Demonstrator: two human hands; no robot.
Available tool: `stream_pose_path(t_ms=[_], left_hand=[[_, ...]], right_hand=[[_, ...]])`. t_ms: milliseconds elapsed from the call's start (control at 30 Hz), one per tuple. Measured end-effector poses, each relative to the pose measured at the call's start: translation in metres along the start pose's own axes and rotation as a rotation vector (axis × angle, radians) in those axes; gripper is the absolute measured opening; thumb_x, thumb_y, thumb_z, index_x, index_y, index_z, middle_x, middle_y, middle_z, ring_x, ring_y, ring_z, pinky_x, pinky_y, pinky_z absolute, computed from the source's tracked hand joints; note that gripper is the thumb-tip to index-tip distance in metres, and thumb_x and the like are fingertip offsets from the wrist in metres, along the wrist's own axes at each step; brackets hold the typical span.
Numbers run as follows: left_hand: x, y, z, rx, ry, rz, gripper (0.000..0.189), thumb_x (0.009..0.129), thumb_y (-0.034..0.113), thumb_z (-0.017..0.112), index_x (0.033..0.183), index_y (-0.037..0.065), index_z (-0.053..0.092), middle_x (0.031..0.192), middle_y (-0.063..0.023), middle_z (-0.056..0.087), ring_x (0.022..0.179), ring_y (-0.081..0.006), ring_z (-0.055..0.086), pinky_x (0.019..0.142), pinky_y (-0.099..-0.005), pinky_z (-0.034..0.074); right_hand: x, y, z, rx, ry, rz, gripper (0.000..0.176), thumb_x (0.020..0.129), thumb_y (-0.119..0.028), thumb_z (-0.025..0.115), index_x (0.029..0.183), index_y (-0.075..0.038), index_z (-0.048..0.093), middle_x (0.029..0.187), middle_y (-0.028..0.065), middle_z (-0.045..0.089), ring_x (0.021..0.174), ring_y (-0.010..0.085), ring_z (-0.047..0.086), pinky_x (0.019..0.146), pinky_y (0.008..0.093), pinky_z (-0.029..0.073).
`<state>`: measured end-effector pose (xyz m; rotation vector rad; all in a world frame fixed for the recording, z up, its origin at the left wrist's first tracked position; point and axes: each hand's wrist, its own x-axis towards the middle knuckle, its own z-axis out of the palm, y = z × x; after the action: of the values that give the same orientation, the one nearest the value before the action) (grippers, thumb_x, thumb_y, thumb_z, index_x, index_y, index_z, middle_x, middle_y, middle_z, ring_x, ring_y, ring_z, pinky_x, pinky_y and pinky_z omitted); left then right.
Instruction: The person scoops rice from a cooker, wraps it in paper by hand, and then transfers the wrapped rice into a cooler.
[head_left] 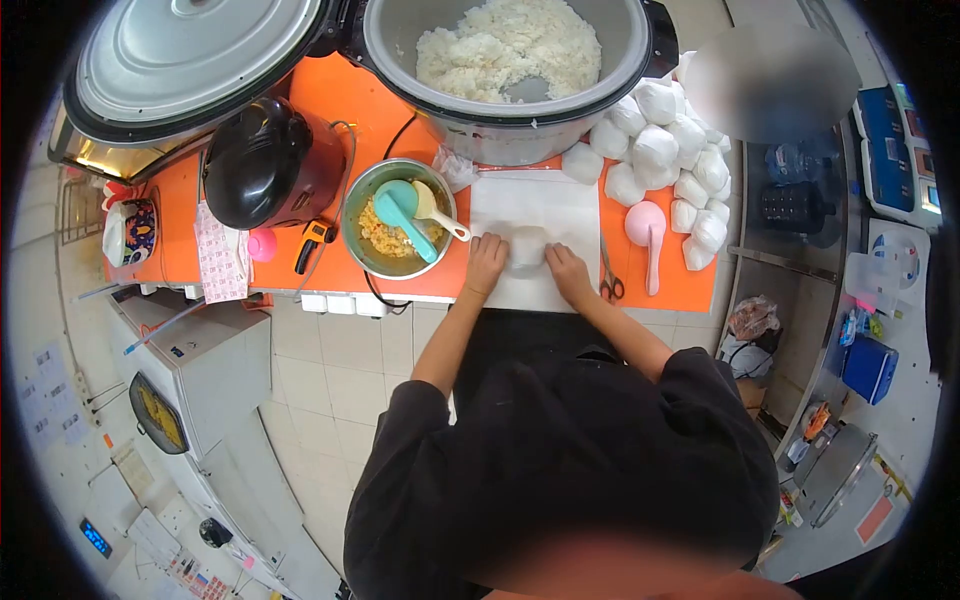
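Observation:
A whitish round lump (527,246), perhaps in a thin wrapper, lies on a white sheet (500,200) at the front of the orange table. My left hand (487,262) is at its left side, fingers curled down. Close against its right edge is my right hand (567,272), also with bent fingers. What the fingertips pinch is too small to make out. Left of the sheet stands a metal bowl (350,240) of yellow crumbly food, with a teal scoop (395,203) and a cream scoop (430,205) in it. Scissors (611,285) lie just right of my right hand.
Behind the sheet stands a large pot (490,135) of cooked rice (510,50). White wrapped bundles (655,148) are piled at the right, near a pink scoop (648,225). A dark cooker (258,165) and a yellow-black handheld device (314,242) sit to the left.

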<state>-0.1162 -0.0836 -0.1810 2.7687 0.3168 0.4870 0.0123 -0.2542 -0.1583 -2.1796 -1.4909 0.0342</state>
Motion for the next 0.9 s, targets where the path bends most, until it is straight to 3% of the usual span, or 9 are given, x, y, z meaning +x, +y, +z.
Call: stream_pose_path(t_ms=[67,167,233,333,433,667,767,833,900], left_hand=[[-0.011,0.005,0.005,0.018,0.011,0.006,0.016,0.073,0.010,0.059,0.087,0.004,0.055,0.090,-0.0088,0.055,0.088,-0.0241,0.055,0.079,-0.0402,0.039],[-0.022,0.013,0.010,-0.067,0.152,-0.066,0.014,0.074,0.009,0.060,0.087,0.003,0.058,0.100,-0.0098,0.059,0.097,-0.0229,0.057,0.083,-0.0439,0.040],[-0.028,0.024,0.003,-0.067,0.184,-0.138,0.014,0.074,0.011,0.062,0.084,0.001,0.059,0.111,-0.0135,0.059,0.112,-0.0250,0.055,0.098,-0.0545,0.035],[-0.042,0.029,0.006,-0.113,0.080,-0.219,0.015,0.074,0.014,0.061,0.081,0.001,0.059,0.118,-0.0162,0.057,0.122,-0.0264,0.050,0.108,-0.0630,0.021],[-0.043,0.036,0.004,-0.111,-0.029,-0.222,0.028,0.075,0.017,0.061,0.095,-0.002,0.058,0.132,-0.0218,0.046,0.128,-0.0303,0.043,0.111,-0.0624,0.010],[-0.047,0.049,0.014,-0.286,-0.086,-0.338,0.077,0.073,0.017,0.061,0.140,-0.003,0.030,0.148,-0.0230,0.025,0.140,-0.0367,0.020,0.111,-0.0631,0.004],[0.001,0.079,-0.038,-0.806,0.013,-0.448,0.093,0.070,0.004,0.056,0.150,0.004,0.008,0.149,-0.0202,0.024,0.141,-0.0343,0.017,0.116,-0.0431,0.008],[0.026,0.101,-0.042,-1.097,0.017,-0.571,0.092,0.071,0.002,0.054,0.150,0.004,0.007,0.149,-0.0193,0.023,0.140,-0.0340,0.018,0.116,-0.0411,0.008],[0.054,0.118,-0.052,-1.415,-0.023,-0.694,0.091,0.074,0.001,0.052,0.151,0.004,0.004,0.151,-0.0196,0.021,0.141,-0.0340,0.018,0.116,-0.0423,0.007]], right_hand=[[-0.005,-0.009,0.007,0.067,-0.048,0.104,0.025,0.082,-0.006,0.057,0.105,0.003,0.057,0.093,0.0157,0.058,0.083,0.0274,0.061,0.068,0.0361,0.053],[0.015,-0.025,0.008,0.583,0.110,0.609,0.032,0.085,-0.018,0.063,0.108,0.005,0.056,0.098,0.0178,0.060,0.088,0.0270,0.062,0.070,0.0309,0.052],[0.055,-0.032,-0.012,0.755,-0.126,1.147,0.051,0.079,-0.035,0.074,0.110,0.002,0.058,0.110,0.0220,0.060,0.102,0.0273,0.061,0.078,0.0326,0.052],[0.065,-0.032,0.030,0.350,-0.215,0.576,0.075,0.069,-0.049,0.078,0.116,0.004,0.053,0.110,0.0267,0.058,0.107,0.0332,0.058,0.086,0.0377,0.049],[0.082,-0.019,0.046,0.130,-0.529,0.624,0.093,0.060,-0.058,0.079,0.121,0.006,0.050,0.112,0.0292,0.057,0.108,0.0390,0.055,0.092,0.0421,0.046],[0.092,-0.031,0.043,0.195,-0.412,0.767,0.079,0.061,-0.050,0.079,0.116,0.001,0.057,0.114,0.0246,0.059,0.107,0.0363,0.057,0.088,0.0430,0.048],[0.080,-0.015,0.033,0.544,-0.249,0.880,0.050,0.069,-0.038,0.076,0.104,-0.006,0.061,0.105,0.0131,0.062,0.093,0.0257,0.064,0.078,0.0406,0.054],[0.078,-0.020,-0.001,1.801,-0.120,1.286,0.037,0.076,-0.035,0.072,0.100,-0.009,0.061,0.090,0.0084,0.063,0.081,0.0244,0.065,0.073,0.0390,0.054],[0.081,-0.012,-0.028,1.982,0.019,1.229,0.034,0.078,-0.034,0.070,0.099,-0.009,0.060,0.086,0.0081,0.063,0.078,0.0258,0.064,0.071,0.0397,0.054]])
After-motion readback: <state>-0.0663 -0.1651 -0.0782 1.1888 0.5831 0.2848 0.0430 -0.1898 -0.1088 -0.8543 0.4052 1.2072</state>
